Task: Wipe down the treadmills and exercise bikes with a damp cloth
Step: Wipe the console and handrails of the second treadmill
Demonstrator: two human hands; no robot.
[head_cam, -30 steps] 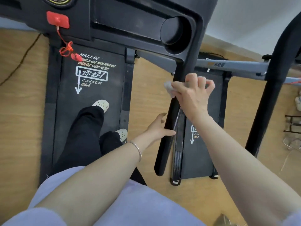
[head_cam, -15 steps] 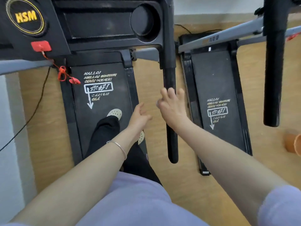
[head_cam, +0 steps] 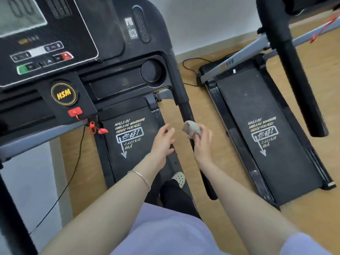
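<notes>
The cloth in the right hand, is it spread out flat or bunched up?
Bunched up. The cloth is a small crumpled wad that the right hand grips, with no flat part hanging free.

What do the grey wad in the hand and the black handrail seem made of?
The wad looks like soft cloth, matte and crumpled into folds. The handrail is probably foam or rubber over a rigid bar: dull black, with a seam.
</notes>
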